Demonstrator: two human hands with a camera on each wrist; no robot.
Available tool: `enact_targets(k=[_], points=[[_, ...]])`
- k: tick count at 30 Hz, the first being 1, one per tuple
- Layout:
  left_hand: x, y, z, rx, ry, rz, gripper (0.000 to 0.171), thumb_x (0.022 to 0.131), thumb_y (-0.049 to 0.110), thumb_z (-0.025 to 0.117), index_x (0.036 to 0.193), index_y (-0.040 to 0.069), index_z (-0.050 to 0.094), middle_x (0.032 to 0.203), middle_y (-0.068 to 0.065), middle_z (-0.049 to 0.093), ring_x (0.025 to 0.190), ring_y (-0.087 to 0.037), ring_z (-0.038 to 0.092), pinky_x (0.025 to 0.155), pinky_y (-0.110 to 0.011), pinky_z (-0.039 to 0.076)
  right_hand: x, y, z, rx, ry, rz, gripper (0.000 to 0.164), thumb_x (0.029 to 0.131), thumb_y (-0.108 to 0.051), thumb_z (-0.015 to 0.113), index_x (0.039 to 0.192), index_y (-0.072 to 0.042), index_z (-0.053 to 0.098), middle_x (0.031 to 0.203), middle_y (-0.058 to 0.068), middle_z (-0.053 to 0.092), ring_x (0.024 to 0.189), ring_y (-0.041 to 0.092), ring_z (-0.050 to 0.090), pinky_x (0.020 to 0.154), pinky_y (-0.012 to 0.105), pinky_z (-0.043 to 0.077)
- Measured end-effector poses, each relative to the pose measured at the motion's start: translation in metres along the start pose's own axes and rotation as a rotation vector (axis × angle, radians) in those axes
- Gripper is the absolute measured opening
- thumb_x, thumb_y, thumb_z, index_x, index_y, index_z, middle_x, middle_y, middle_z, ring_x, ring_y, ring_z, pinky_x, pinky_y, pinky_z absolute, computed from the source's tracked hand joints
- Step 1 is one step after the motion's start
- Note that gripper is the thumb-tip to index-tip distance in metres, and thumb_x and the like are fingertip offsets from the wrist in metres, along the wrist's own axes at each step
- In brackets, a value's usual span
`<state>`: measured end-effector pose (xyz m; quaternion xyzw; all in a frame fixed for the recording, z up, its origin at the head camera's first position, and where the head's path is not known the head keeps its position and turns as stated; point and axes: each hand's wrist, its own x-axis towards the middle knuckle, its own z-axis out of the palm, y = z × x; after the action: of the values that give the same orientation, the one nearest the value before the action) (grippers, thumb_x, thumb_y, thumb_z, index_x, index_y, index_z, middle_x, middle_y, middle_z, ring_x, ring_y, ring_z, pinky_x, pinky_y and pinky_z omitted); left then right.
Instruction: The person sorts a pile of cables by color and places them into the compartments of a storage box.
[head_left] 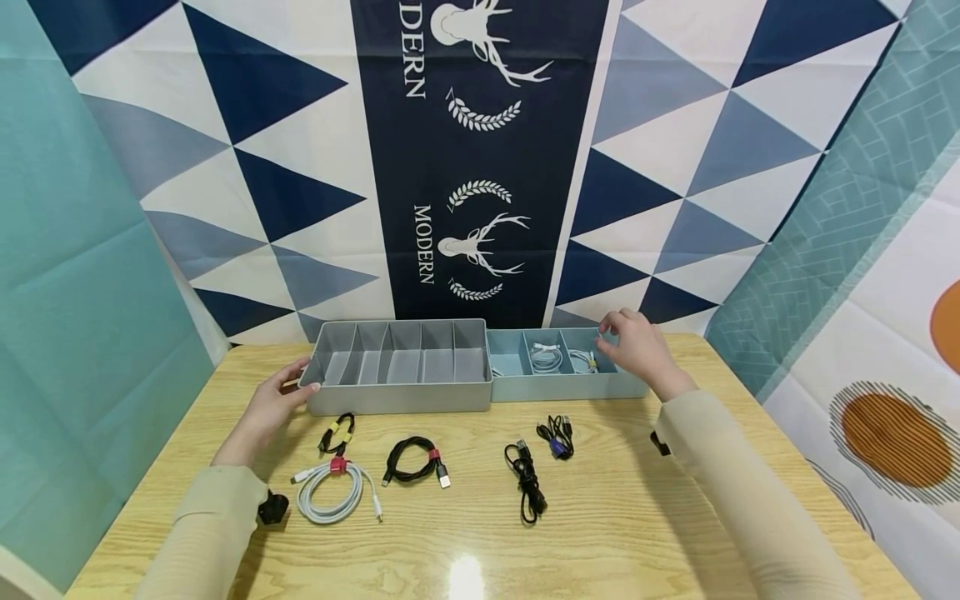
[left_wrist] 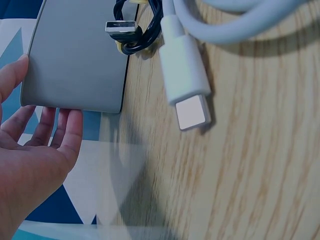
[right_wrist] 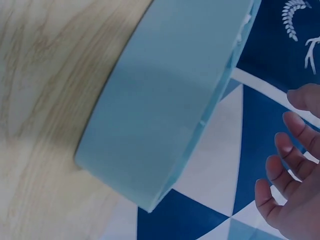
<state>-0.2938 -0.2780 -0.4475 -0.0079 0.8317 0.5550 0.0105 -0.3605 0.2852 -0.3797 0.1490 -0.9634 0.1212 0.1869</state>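
Sideways white capitals on the dark navy vertical panel of the triangle-patterned fabric backdrop: "MODERN" below; "DERN" above, cropped by the head view's edge.

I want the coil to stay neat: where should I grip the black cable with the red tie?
Probably at the red tie, from above on the right: the black cable lies flat in a loop, and the tie gathers its strands there.

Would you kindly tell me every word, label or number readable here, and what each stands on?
"MODERN": sideways, on the dark cloth panel behind the gray box and blue box.
"DERN": sideways, higher on that panel, cut off by the picture's top edge.
No lettering is readable on either box or the cables.
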Motion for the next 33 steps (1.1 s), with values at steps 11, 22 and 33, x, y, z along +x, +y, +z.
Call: enact_targets(k=[11, 22, 33], points=[[0.0, 0.001, 0.0, 0.012, 0.003, 0.014, 0.069, 0.095, 0.031, 0.056, 0.152, 0.014, 0.02, 0.151, -0.025, 0.02, 0.134, -0.044, 0.028, 0.104, -0.055, 0.034, -0.002, -0.025, -0.021, 0.005, 0.007, -0.025, 0.019, 0.084, -0.023, 0.066, 0.094, -0.007, 0.064, 0.09, 0.011, 0.059, 0.08, 0.026, 0.054, 0.063, 0.038, 0.039], [-0.001, 0.001, 0.0, 0.01, 0.004, 0.0, 0.071, 0.095, 0.033, 0.056, 0.152, 0.016, 0.019, 0.152, -0.023, 0.02, 0.135, -0.042, 0.028, 0.104, -0.054, 0.035, -0.005, -0.052, -0.037, 0.029, 0.017, -0.044, 0.016, 0.085, -0.022, 0.066, 0.094, -0.009, 0.063, 0.094, 0.011, 0.06, 0.089, 0.029, 0.052, 0.07, 0.042, 0.037], [-0.001, 0.0, 0.0, 0.014, -0.001, -0.005, 0.069, 0.096, 0.03, 0.056, 0.152, 0.016, 0.019, 0.152, -0.023, 0.02, 0.135, -0.043, 0.027, 0.104, -0.054, 0.035, -0.01, -0.079, -0.045, 0.057, 0.048, -0.067, 0.015, 0.084, -0.022, 0.066, 0.093, -0.01, 0.063, 0.095, 0.008, 0.06, 0.095, 0.029, 0.053, 0.082, 0.052, 0.039]])
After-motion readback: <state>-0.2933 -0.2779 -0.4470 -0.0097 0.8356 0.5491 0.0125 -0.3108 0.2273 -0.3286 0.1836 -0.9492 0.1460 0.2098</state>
